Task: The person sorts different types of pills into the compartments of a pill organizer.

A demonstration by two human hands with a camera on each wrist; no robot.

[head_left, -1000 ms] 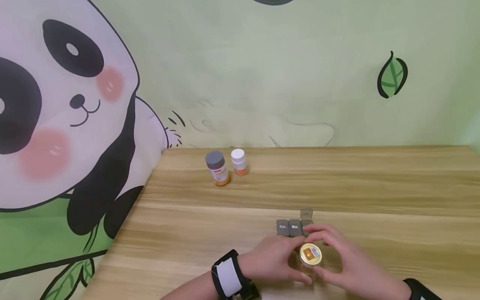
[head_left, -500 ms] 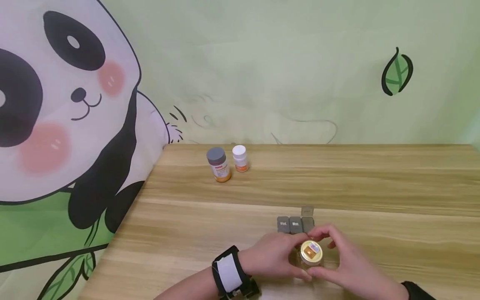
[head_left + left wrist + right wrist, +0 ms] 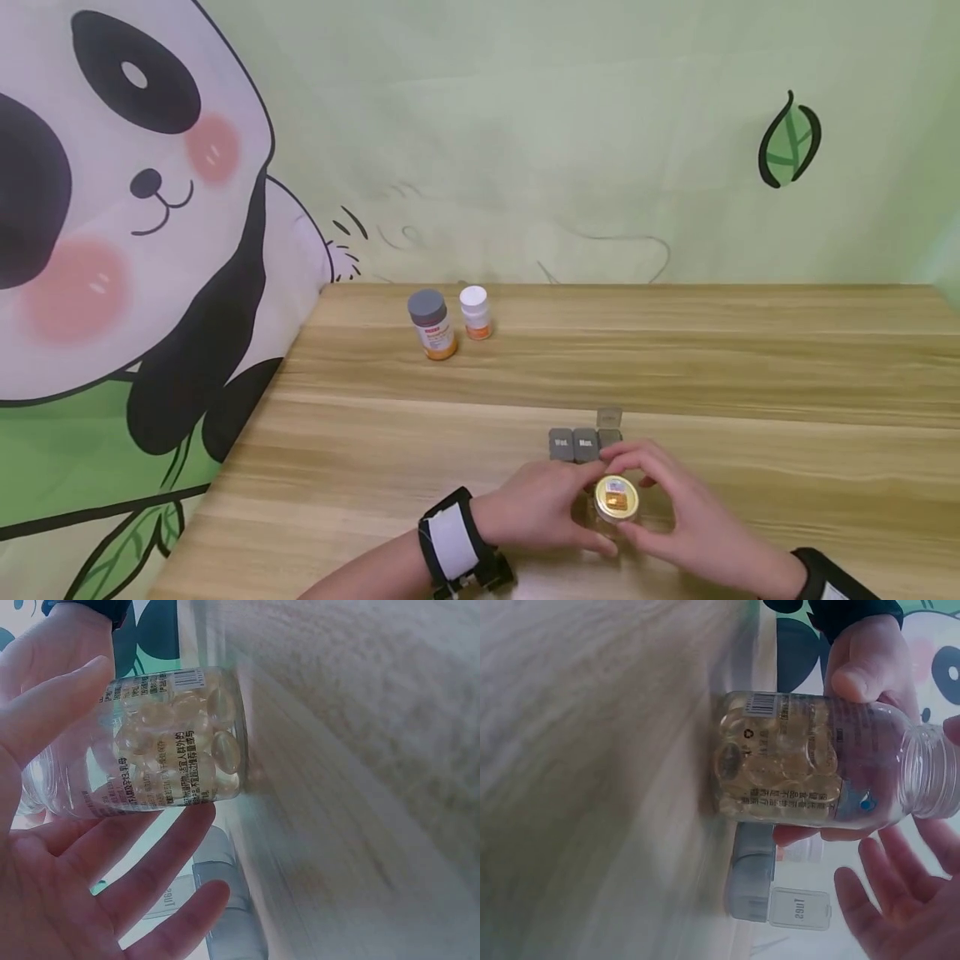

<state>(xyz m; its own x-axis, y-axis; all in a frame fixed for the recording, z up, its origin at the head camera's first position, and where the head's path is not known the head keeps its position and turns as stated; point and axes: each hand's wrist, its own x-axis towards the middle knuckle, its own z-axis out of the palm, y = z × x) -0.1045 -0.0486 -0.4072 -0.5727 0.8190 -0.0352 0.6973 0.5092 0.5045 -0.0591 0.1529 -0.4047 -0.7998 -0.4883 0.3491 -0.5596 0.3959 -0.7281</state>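
Observation:
A clear bottle (image 3: 795,761) of pale yellow softgels stands on the wooden table (image 3: 750,367) near its front edge. My left hand (image 3: 547,508) grips the bottle's body, with the thumb (image 3: 45,712) on one side and the fingers (image 3: 150,870) on the other. My right hand (image 3: 675,517) curls round the gold cap (image 3: 617,497) on top. In the right wrist view the threaded neck (image 3: 930,772) shows bare, with no cap in sight. Just behind the bottle lies a grey weekly pill box (image 3: 585,444), one lid (image 3: 609,417) standing open.
Two small orange-labelled bottles stand at the table's far left, one with a grey cap (image 3: 431,323) and one with a white cap (image 3: 476,312). A green panda-print cloth (image 3: 150,250) hangs behind and to the left.
My right hand's fingers have shifted round the gold cap. The bottle and my left hand stay in place. The head view has drifted slightly.

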